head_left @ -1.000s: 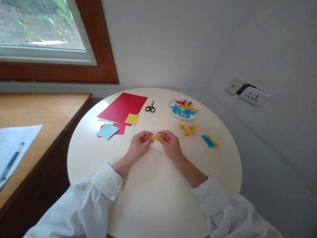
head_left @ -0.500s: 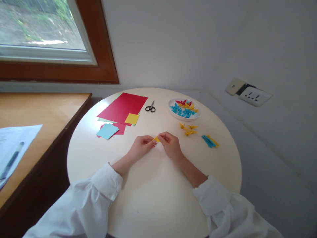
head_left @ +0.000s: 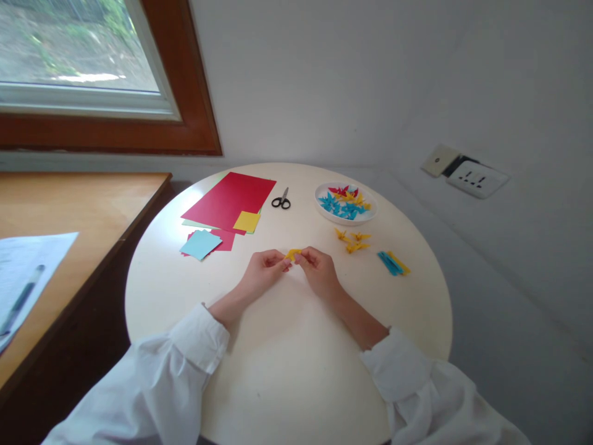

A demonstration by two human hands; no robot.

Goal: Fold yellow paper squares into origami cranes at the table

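Observation:
Between my two hands is a small piece of folded yellow paper [head_left: 293,254], held above the middle of the white round table [head_left: 287,346]. My left hand [head_left: 266,269] pinches its left side between thumb and fingers. On its right side, my right hand [head_left: 319,268] pinches it the same way. The fingertips cover part of the paper, so its exact folds are hard to make out. To the right of my right hand lie several yellow paper cranes [head_left: 356,248].
A white dish [head_left: 346,220] holds red, yellow and blue paper cranes. Folded blue and yellow strips [head_left: 390,264] lie at the right. Black-handled scissors [head_left: 281,202] rest near the back. At the left are red sheets [head_left: 227,198], light blue squares [head_left: 201,245] and a yellow square [head_left: 247,221].
The yellow paper has turned or tilted between my fingertips and shows more above them. Both hands have shifted very slightly and keep their pinch; the other things lie as before.

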